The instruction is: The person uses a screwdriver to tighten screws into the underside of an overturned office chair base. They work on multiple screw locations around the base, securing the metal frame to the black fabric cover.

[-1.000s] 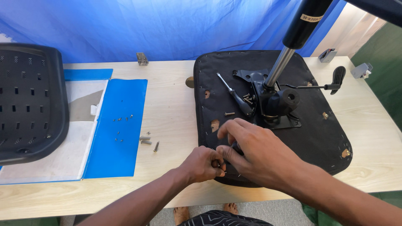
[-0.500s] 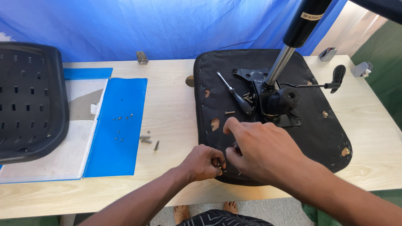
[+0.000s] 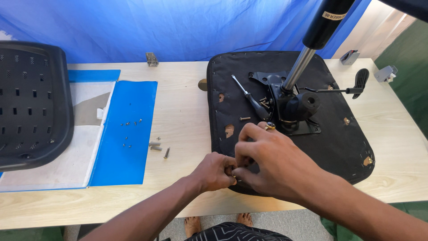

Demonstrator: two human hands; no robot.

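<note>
Both hands pinch at seat base (image 3: 312, 147) edge | fingers together | pinched item hidden, perhaps a screw

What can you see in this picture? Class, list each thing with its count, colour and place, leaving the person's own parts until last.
Table: one, light wood, under everything.
Seat base: one, black, upside down at right.
Metal mechanism: one, black, on the seat base's middle.
Gas cylinder: one, black and silver, rising from the mechanism.
Screwdriver: one, black handle, left of the mechanism.
Backrest: one, black, perforated, far left.
Folder: one, blue, open, left of centre.
Loose screws: several, silver, on and beside the folder.
Backdrop: one, blue, behind the table.
Left hand: at the seat base's near edge.
Right hand: meeting the left hand, ring on one finger.
</note>
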